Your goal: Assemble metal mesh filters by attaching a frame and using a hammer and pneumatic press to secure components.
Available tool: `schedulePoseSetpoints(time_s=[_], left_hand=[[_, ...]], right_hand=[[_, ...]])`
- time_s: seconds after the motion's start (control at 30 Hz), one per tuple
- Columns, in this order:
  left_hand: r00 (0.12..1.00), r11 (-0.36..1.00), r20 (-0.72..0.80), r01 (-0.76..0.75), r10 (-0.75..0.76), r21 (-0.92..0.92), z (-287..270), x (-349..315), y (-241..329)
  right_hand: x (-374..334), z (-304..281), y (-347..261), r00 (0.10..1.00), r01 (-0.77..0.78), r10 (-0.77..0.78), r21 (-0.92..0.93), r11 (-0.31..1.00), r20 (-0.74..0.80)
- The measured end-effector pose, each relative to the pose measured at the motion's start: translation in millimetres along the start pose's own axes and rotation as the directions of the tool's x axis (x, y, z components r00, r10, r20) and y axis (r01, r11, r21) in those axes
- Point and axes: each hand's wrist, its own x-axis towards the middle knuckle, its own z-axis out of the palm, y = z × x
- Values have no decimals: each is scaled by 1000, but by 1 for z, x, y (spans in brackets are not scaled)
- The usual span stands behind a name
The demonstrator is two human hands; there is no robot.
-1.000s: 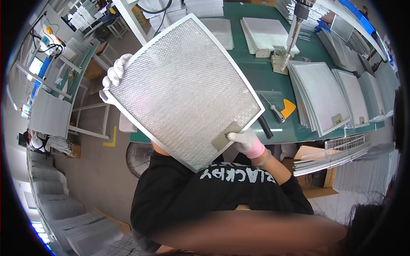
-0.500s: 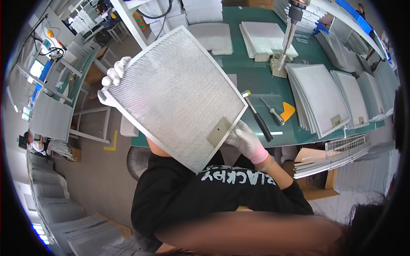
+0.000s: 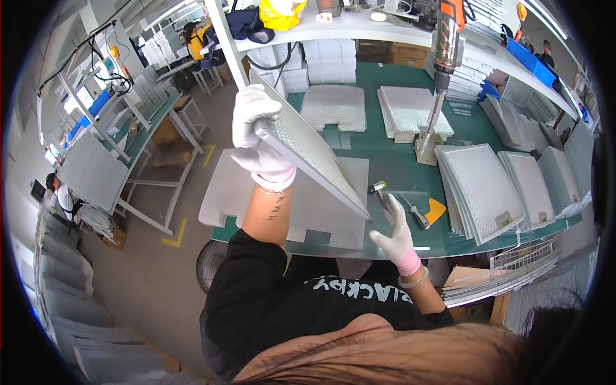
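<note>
My left hand (image 3: 260,131), in a white glove, grips one edge of a framed metal mesh panel (image 3: 308,139). The panel is tilted steeply and shows nearly edge-on, with its lower corner near the tabletop. My right hand (image 3: 396,232), also gloved, is open with the fingers spread, just right of that corner and apart from it. Beyond its fingertips is a hammer (image 3: 377,187), its handle mostly hidden by the hand. To the right lie a screwdriver (image 3: 417,215) and a flat orange-yellow piece (image 3: 436,212). Flat grey mesh sheets (image 3: 346,221) lie under the raised panel.
A power screwdriver (image 3: 444,58) hangs above a metal block (image 3: 425,151) on the green table (image 3: 398,154). Framed panels (image 3: 481,186) lean in stacks at the right. Mesh sheets (image 3: 410,109) lie farther back. A white shelf (image 3: 359,29) spans the rear.
The panel has swung from facing me to nearly edge-on, moving farther over the table. My right hand has let go of it. The sheets beneath it now show.
</note>
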Motion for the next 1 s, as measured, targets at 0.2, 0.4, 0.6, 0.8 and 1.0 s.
schedulePoseSetpoints(time_s=[0.2,0.4,0.6,0.8,1.0], left_hand=[[988,969,-41,151,-146,195,41,-5,25],[894,918,232,343,-384,200,75,-10,44],[691,929,636,150,-344,339,80,-17,73],[518,870,702,349,-489,348,103,-63,53],[419,816,745,501,-519,288,120,-97,36]], right_hand=[[2,-6,34,989,11,-14,-22,1000,-148],[-7,-32,21,896,232,-343,-361,903,-283],[-89,-89,9,764,82,-174,-174,981,-621],[-170,-93,-10,776,-104,41,-62,993,-630],[-186,-114,-22,722,-131,90,-7,991,-686]])
